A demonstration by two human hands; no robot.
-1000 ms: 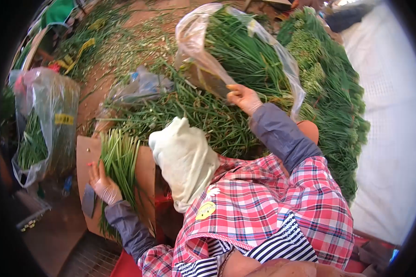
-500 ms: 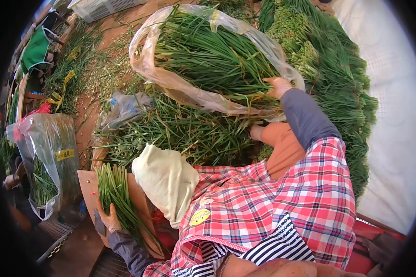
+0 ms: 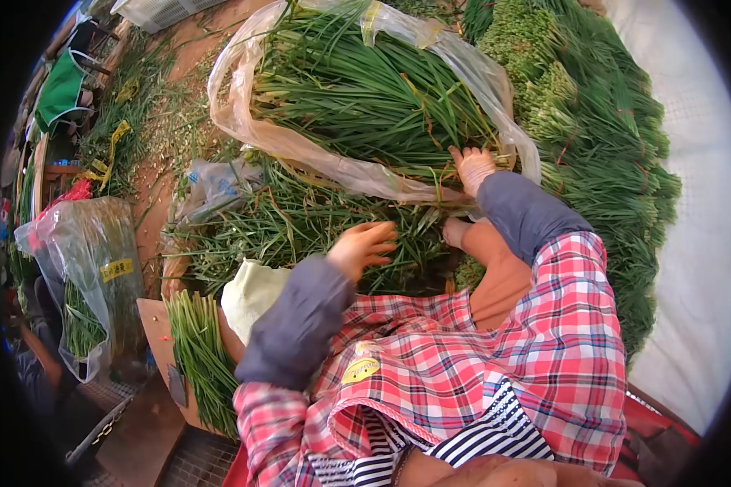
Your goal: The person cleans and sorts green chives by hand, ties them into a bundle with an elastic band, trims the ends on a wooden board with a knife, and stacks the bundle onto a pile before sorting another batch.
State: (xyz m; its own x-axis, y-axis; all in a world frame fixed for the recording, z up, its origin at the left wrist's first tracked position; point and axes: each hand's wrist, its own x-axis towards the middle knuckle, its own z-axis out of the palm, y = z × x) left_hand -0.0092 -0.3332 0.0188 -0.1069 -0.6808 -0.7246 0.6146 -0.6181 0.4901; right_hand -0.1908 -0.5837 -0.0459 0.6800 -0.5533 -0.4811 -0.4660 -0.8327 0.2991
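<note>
My right hand (image 3: 473, 169) rests at the lower right edge of a large heap of garlic chives (image 3: 365, 97), its fingers apart against the stalks. The heap lies in an opened clear plastic bag (image 3: 240, 101). Over the loose chive trimmings (image 3: 292, 215) in front of my lap, my left hand (image 3: 365, 250) is in the air, fingers stretched out and nothing in them. Down at the left, a bunch of chives (image 3: 196, 357) lies on a brown board (image 3: 153, 321), beside a flat grey metal piece (image 3: 176, 385). A pale cloth (image 3: 256, 296) is partly hidden by my left sleeve.
Stacked bundles of chives (image 3: 609, 187) line the right side along a white sheet (image 3: 698, 162). A clear bag of greens (image 3: 122, 292) stands at the left. Farther back are a green folding seat (image 3: 61, 89) and a white crate (image 3: 158, 12). Another person's arm (image 3: 41, 357) shows at the left edge.
My left hand has left the chive bunch on the board and moved up and right over the trimmings. My right hand stays at the heap, shifted slightly, fingers more spread.
</note>
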